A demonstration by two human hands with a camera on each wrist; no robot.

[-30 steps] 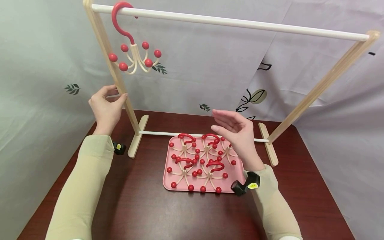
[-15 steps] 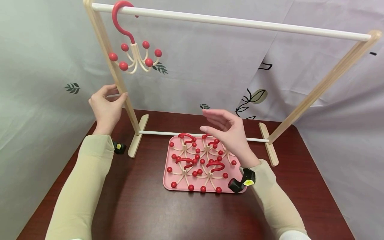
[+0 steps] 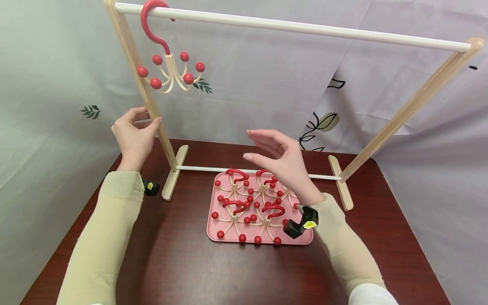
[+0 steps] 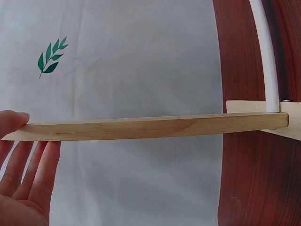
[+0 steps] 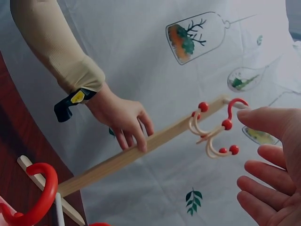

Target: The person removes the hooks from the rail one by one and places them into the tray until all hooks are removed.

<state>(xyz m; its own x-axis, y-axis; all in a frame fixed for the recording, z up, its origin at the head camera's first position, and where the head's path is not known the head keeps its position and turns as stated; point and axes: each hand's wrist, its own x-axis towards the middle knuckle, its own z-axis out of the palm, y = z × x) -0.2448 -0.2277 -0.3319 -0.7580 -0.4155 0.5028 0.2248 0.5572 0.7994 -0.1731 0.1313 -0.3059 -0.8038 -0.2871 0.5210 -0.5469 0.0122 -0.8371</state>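
Observation:
My left hand [image 3: 133,134] pinches the left wooden post [image 3: 134,55] of a small rack between thumb and fingers; the left wrist view shows the thumb on one face and the fingertips [image 4: 54,147] on the other. My right hand [image 3: 284,161] holds nothing, its fingers extended and thumb apart, above the back of a pink tray [image 3: 213,231]. From the left end of the white top rail [image 3: 289,26] hangs a red-hooked hanger [image 3: 171,70] with several red-balled arms. On the tray lie several similar hangers [image 3: 234,217]; my right forearm partly covers one at the right.
A white lower bar [image 3: 203,169] runs behind the tray between two wooden feet [image 3: 340,182]. The right post [image 3: 411,110] slants up at the right. Patterned cloth [image 3: 244,84] stands behind the dark red table [image 3: 183,262].
My right hand has moved left and slightly up above the tray. My left hand stays on the post, and the hanging hanger keeps its place on the rail.

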